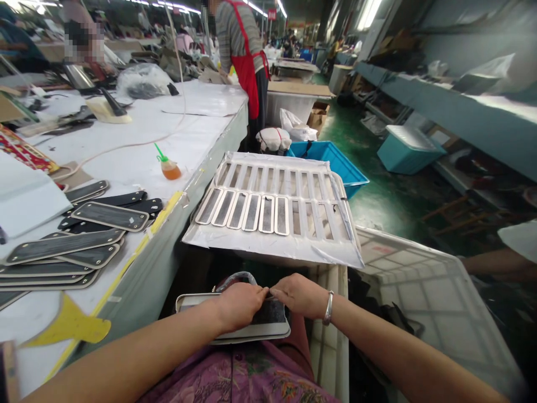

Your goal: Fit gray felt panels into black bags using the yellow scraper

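Note:
On my lap lies a dark oblong panel with a pale edge [272, 316], over other pale-edged pieces. My left hand [241, 305] is closed at the panel's far edge, its fingertips pinched there. My right hand [300, 294], with a bracelet at the wrist, is pinched at the same edge, and the fingertips of both hands almost meet. A clear, curved plastic piece [237, 279] shows behind my left hand. Ahead, a white slotted board [268, 243] carries several similar pale-edged panels [250, 212] in its nearer row.
Finished-looking dark panels [67, 246] lie piled on the white table [138, 134] at left, near a small bottle of amber liquid [170, 169]. White crates [419, 280] stand at right, a blue bin [335, 159] behind the board. A person in a red apron [248, 73] stands beyond.

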Tool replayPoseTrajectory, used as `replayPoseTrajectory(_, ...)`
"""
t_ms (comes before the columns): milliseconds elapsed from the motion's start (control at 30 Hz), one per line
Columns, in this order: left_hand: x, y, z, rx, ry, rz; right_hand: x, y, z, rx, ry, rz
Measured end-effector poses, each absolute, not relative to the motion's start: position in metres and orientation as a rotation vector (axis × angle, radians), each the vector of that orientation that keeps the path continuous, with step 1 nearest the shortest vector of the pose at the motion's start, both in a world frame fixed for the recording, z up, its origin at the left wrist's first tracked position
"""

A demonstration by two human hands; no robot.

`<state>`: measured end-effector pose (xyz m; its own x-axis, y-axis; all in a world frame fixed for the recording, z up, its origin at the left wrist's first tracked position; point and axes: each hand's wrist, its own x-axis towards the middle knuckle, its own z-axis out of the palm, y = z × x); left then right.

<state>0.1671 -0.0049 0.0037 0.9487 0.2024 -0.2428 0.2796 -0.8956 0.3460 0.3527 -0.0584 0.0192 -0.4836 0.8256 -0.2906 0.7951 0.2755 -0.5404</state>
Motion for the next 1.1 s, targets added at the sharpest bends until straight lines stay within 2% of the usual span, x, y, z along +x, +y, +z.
replayPoseTrajectory(300, 0.167, -0.015, 0.005, 2.742, 0.510, -0.245, 0.350, -0.010, 0.013, -1.516, -2.625, 1.255)
replayPoseTrajectory(533, 0.117, 0.030, 0.023, 2.511, 0.260, -0.223, 0.355, -0.001, 0.007, -1.442, -2.528, 1.442)
replayPoseTrajectory(900, 0.104, 0.014, 0.007, 2.913, 0.130, -0.083, 0.330, -0.003, -0.016, -1.199, -2.303, 1.684)
replayPoseTrajectory(1100, 0.058, 0.055, 0.019, 2.492, 0.166, -0.068, 0.305, 0.010, -0.002, -1.190, -2.308, 1.795)
